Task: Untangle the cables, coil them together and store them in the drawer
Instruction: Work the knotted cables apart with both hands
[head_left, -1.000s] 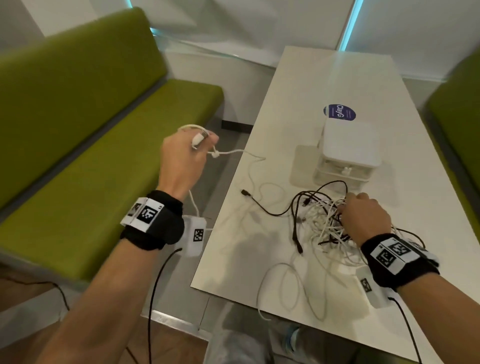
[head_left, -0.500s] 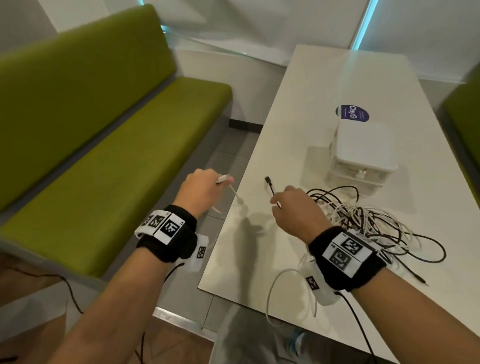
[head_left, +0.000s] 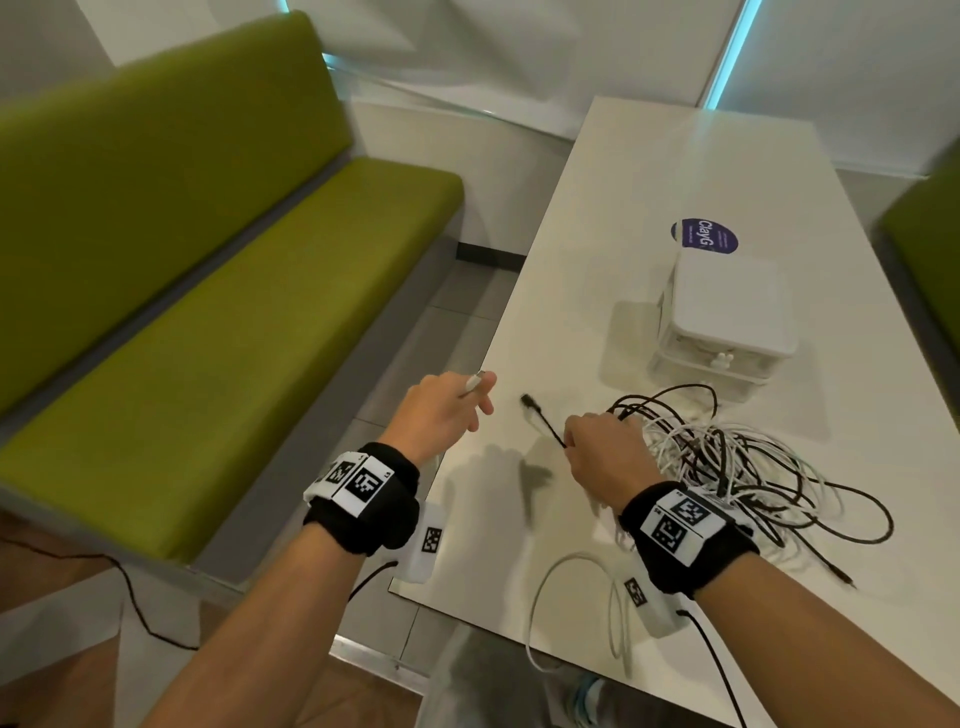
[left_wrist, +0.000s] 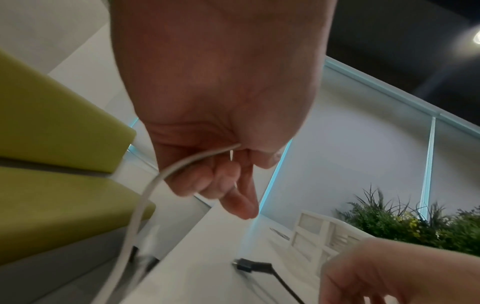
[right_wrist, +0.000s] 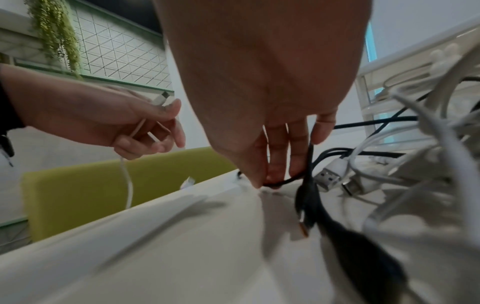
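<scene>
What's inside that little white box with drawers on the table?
The white drawer box is shut, so its insides are hidden. Its clear drawer fronts are too blurry to show anything. Only the small knob shows. The tangled cables lie outside, in front of it.

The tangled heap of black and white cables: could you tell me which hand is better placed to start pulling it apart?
The right hand, probably: it touches the tangled heap of black and white cables, pinching a black cable. The left hand, beyond the white table's edge, grips a white cable.

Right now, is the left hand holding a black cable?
No, the left hand pinches a white cable; the black cable is in the right hand.
</scene>
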